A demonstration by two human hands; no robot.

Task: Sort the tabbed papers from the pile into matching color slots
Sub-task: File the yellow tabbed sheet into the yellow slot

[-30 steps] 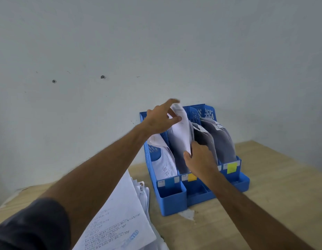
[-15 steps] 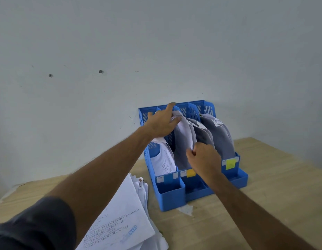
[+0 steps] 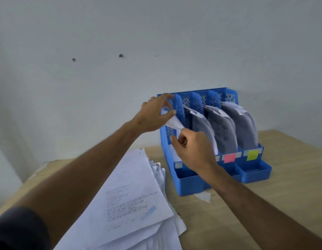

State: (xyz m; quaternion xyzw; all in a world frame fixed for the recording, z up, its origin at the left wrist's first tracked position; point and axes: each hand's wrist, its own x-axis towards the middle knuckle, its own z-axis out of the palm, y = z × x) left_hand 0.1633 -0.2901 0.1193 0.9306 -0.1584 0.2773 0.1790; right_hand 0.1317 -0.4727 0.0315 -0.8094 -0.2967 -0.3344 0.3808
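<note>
A white sheet of paper stands bent over in the leftmost slot of the blue file organizer, which sits at the back of the wooden table close to the wall. The left hand holds the sheet's upper part, thumb curled under the paper and fingers spread over its top against the organizer's left wall. The right hand pinches the same sheet lower down, its fingers curled at the front of that slot. The colour of this sheet's tab cannot be told, since the right hand covers the slot's label. The three slots to the right each hold curved, shaded papers leaning forward; a pink tab marks the front of the third slot and a yellow-green tab the fourth. The pile of printed papers lies fanned out on the table's left side toward the near edge, just beside the organizer, with the left forearm stretched above it. A small torn scrap of paper lies on the table against the organizer's front edge. A dark sleeve shows at the lower left corner.
</note>
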